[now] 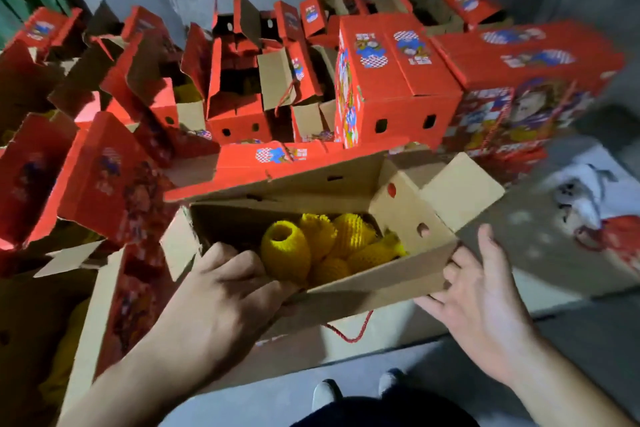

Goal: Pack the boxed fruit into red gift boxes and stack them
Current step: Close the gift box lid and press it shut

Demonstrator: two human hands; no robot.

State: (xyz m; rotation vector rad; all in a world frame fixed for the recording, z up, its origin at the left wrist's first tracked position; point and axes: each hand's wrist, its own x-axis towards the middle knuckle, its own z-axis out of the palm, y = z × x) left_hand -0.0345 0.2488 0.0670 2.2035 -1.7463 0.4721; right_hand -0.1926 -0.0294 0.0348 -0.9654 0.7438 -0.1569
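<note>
An open red gift box (401, 215) with brown cardboard inside sits tilted in front of me, its flaps standing up. Several fruits in yellow foam netting (325, 250) lie in it. My left hand (221, 291) grips the near rim of this box at its left, fingers curled over the edge next to the fruit. My right hand (485, 298) is spread, its fingers straight, and touches the box's near right corner from outside. A red cord handle (349, 331) hangs below the box's front.
Many open red gift boxes (235, 80) crowd the floor at left and behind. Closed red boxes (391, 80) are stacked at the back right against a grey wall. A flat printed sheet (599, 204) lies on the floor at right. My shoes (356, 388) show below.
</note>
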